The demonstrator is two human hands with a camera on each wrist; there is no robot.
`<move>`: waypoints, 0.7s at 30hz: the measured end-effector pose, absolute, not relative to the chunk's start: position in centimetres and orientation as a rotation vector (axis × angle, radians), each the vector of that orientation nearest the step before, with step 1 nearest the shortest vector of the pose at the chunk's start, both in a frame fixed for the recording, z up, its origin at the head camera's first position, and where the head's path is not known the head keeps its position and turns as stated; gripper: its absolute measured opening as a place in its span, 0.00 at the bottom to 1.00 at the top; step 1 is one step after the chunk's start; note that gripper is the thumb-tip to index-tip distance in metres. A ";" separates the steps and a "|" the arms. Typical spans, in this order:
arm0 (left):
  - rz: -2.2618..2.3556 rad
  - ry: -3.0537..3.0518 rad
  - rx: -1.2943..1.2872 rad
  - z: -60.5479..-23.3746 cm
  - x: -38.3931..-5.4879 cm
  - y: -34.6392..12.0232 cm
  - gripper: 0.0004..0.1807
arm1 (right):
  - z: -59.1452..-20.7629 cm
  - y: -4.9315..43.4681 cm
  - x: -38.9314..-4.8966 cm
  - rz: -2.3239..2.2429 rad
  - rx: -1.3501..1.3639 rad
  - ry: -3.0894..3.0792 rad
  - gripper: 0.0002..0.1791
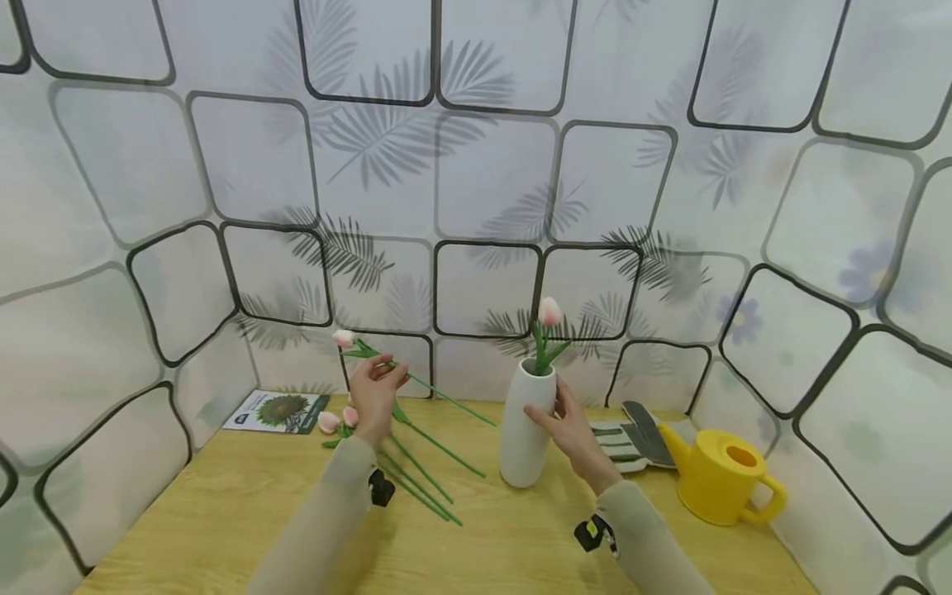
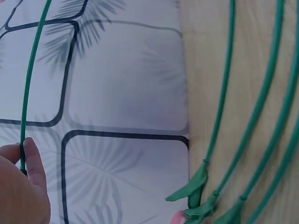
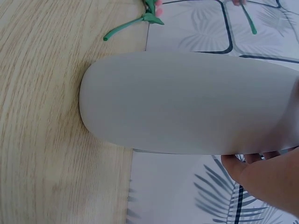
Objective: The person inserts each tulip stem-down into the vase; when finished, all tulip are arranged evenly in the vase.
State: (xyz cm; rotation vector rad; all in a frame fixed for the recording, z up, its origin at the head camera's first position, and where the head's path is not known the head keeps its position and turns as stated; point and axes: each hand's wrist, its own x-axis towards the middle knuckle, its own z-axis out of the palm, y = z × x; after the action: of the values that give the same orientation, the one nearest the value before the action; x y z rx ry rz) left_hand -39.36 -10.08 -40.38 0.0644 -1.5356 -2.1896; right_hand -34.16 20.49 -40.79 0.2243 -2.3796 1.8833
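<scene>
My left hand [image 1: 376,395] pinches the green stem of a pink artificial tulip [image 1: 345,338] between thumb and fingers. In the left wrist view that stem [image 2: 30,77] rises from the fingertips. Below the hand, several more pink tulips [image 1: 328,422] lie on the table, their stems fanned towards the front right. A white vase [image 1: 525,430] stands upright on the table with one pink tulip [image 1: 549,312] in its mouth. Around the vase's right side curls my right hand [image 1: 571,426], thumb on the front, the other fingers partly hidden behind it.
The wooden table [image 1: 476,549] meets patterned cloth walls [image 1: 491,182] at the back and sides. A seed packet with a sunflower picture [image 1: 278,411] lies back left. Right of the vase are striped gloves [image 1: 616,445], a dark trowel blade [image 1: 649,434] and a yellow watering can [image 1: 717,479].
</scene>
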 end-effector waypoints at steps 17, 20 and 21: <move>-2.212 -1.453 0.042 -36.4 -38.9 -8.7 0.26 | -39.5 20.2 -33.2 1.896 0.251 -2.392 0.49; -2.212 -1.435 0.039 -36.2 -38.8 -8.5 0.25 | -40.6 20.5 -34.0 1.889 0.249 -2.378 0.49; -2.213 -1.431 0.033 -36.1 -38.7 -8.4 0.25 | -40.8 20.6 -34.1 1.885 0.248 -2.377 0.49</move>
State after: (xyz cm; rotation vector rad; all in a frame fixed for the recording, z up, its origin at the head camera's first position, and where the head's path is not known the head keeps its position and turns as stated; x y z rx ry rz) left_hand -38.68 -8.38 -36.10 0.0327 -1.4307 -2.2127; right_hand -34.09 20.57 -40.77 0.2483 -2.3766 1.8847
